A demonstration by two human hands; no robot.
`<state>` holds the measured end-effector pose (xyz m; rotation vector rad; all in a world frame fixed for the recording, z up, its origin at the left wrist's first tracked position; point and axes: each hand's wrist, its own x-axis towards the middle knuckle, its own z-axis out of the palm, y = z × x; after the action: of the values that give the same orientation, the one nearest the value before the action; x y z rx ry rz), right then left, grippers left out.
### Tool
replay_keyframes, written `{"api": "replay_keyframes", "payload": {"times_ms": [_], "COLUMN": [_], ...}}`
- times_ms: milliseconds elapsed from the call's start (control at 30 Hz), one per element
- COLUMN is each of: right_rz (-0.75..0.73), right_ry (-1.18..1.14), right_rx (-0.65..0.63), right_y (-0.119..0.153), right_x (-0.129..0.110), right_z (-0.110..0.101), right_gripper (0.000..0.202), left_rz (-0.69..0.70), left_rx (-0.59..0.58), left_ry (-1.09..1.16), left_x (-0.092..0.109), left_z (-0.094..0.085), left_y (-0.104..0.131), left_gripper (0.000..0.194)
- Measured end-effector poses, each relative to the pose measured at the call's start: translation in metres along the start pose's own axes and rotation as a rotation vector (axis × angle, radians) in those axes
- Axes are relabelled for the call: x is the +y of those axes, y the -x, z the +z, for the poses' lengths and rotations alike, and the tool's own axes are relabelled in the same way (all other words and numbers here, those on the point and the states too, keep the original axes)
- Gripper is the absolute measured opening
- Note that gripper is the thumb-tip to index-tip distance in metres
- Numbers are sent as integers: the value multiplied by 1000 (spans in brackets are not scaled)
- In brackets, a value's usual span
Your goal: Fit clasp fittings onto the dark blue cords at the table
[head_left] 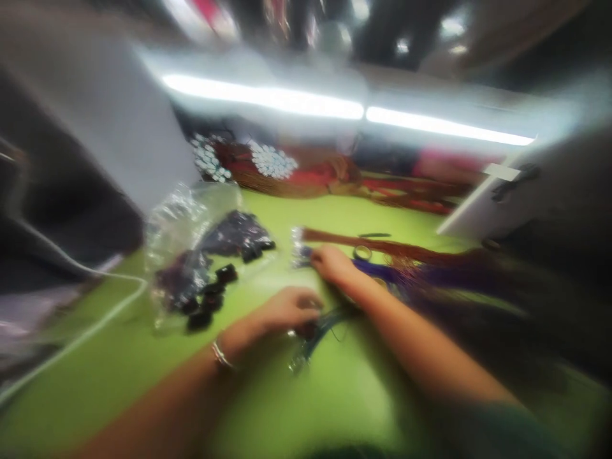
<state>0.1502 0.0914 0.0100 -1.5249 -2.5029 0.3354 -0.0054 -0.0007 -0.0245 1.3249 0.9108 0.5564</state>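
My right hand (335, 264) is at the terminal end of a bundle of blue wires (377, 270), its fingers closed on blue wire there. Just above lies a bundle of brown wires (344, 238), with shiny ends at its left. My left hand (292, 309) is lower and to the left, fingers curled around something dark that blur hides. Beneath it, a few blue-green wires (319, 335) with shiny tips lie on the green table (354, 395). To the left, black plastic parts (210, 298) spill from a clear plastic bag (165, 220).
A roll of tape (363, 253) sits beside the wire bundles. Long brown and red wire bundles (306, 178) with pale ends lie along the back. White panels (488, 197) flank the table. A white cable (100, 319) crosses the left side, and tube lights (268, 97) hang above.
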Motion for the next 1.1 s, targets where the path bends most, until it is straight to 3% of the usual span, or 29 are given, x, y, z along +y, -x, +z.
{"api": "replay_keyframes", "payload": {"times_ms": [133, 367, 500, 767, 1100], "right_rz": [3, 13, -28, 34, -14], "right_ry": [-122, -244, -330, -394, -419], "right_rx": [63, 271, 274, 229, 212], "right_y": [0, 17, 35, 68, 71], "right_x": [3, 4, 3, -6, -6], "right_z": [-8, -23, -28, -22, -13], "right_gripper": [15, 11, 13, 17, 14], "left_rz": [-2, 54, 53, 89, 57], "left_rx": [13, 289, 402, 375, 367], "left_ry": [37, 271, 424, 594, 623], "left_x": [6, 25, 30, 25, 22], "left_z": [1, 2, 4, 5, 3], "left_y": [0, 3, 5, 1, -1], "left_gripper": [33, 49, 44, 36, 37]}}
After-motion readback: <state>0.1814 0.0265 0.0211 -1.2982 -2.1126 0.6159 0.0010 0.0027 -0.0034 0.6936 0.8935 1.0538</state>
